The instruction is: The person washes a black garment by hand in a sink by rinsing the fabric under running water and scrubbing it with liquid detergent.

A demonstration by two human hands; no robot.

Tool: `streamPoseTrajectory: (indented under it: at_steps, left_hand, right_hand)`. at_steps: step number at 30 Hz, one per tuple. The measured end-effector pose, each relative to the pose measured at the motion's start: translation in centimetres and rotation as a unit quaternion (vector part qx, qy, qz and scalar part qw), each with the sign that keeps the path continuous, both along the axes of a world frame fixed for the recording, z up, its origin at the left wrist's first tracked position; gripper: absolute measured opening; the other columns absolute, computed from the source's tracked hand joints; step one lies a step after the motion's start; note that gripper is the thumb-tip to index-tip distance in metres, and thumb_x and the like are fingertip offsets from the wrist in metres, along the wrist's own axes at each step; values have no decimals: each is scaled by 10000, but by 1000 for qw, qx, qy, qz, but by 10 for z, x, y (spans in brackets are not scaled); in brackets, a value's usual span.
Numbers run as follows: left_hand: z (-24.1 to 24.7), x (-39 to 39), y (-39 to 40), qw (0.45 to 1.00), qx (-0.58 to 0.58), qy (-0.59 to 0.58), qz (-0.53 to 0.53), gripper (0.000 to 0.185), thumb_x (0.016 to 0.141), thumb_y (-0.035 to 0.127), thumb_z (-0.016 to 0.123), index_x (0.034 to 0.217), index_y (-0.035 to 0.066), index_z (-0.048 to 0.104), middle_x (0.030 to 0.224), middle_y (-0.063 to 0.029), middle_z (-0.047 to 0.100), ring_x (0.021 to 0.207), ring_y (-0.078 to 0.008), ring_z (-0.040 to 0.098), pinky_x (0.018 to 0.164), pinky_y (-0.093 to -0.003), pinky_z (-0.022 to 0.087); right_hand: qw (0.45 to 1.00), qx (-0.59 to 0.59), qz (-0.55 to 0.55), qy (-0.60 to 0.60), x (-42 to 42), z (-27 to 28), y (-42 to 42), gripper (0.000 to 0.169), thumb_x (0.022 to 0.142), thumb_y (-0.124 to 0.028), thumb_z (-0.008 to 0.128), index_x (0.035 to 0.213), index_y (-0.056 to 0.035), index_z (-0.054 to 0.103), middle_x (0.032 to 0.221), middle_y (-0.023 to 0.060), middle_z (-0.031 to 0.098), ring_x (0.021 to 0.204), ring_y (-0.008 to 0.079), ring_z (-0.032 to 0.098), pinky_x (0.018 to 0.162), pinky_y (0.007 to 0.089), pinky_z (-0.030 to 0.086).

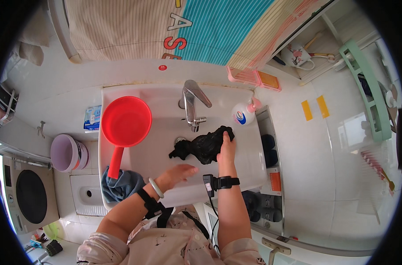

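Note:
A bunched black cloth [207, 145], apparently wet, lies in the white ceramic washbasin [250, 149] below the chrome tap [189, 102]. My right hand [227, 150] grips its right end, thumb on top and the other fingers mostly hidden. The cloth's narrow left end rests beside the metal drain [180, 140] and partly covers it. My left hand [178, 175] is held over the basin's front part, empty, fingers apart and pointing toward the cloth without touching it. No running water is visible at the tap.
A red plastic dipper [126, 122] sits on the basin's left side, its handle over a blue-grey cloth [123, 185]. A pump bottle [244, 112] stands at the back right. A pink rack [244, 76] is on the wall; a purple bucket [62, 154] stands left.

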State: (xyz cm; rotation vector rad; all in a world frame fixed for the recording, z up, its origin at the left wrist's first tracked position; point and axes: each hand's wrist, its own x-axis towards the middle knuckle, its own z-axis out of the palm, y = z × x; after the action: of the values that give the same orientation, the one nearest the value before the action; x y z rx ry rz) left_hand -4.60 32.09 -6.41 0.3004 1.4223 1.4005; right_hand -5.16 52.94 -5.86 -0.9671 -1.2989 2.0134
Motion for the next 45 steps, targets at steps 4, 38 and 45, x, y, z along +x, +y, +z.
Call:
streamPoseTrajectory:
  at_steps: [4, 38, 45]
  left_hand:
    - [11, 25, 14, 963, 138, -229, -38, 580, 796, 439, 629, 1171, 20, 489, 1130, -61, 527, 1005, -165, 509, 865, -341, 432]
    - [65, 66, 57, 963, 115, -237, 54, 384, 821, 271, 644, 1076, 15, 518, 930, -77, 594, 796, -178, 602, 740, -308, 504]
    - [75, 78, 53, 973, 88, -201, 68, 364, 819, 259, 648, 1044, 9, 510, 916, -50, 567, 757, -164, 598, 734, -295, 520]
  right_hand:
    - [1000, 4, 9, 7, -14, 3, 6, 305, 855, -189, 574, 1079, 10, 518, 1001, 98, 578, 863, 198, 573, 763, 322, 488]
    - [996, -87, -14, -18, -25, -13, 37, 260, 831, -164, 576, 1027, 5, 553, 1013, 128, 595, 953, 281, 565, 839, 398, 433]
    - [872, 457, 83, -157, -18, -12, 20, 342, 768, -200, 650, 989, 29, 523, 948, 205, 578, 919, 371, 544, 802, 403, 423]
